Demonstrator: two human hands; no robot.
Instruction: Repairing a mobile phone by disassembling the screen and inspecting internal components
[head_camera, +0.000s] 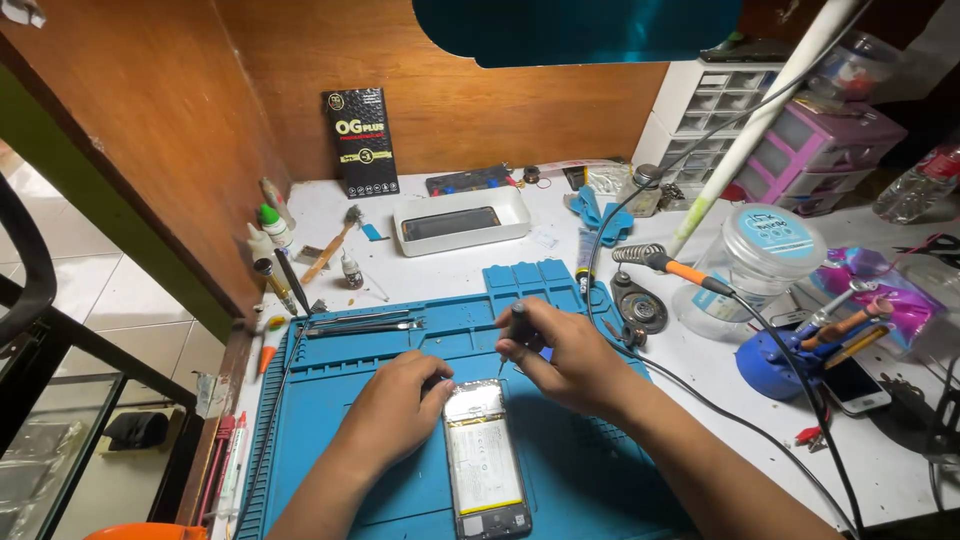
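Note:
An opened phone (485, 460) lies back-up on a blue work mat (330, 400), its white battery and inner parts showing. My left hand (400, 410) rests on the mat and presses against the phone's upper left edge. My right hand (560, 350) grips a small screwdriver (516, 325) upright, its tip pointing down at the phone's top end.
Tweezers (360, 325) lie at the mat's back. A white tray with a phone (460, 222) sits behind. A soldering iron (680, 268) in its coil stand, a clear jar (765, 255), plastic drawers (800, 150), glue bottles (275, 235) and cables crowd the white table.

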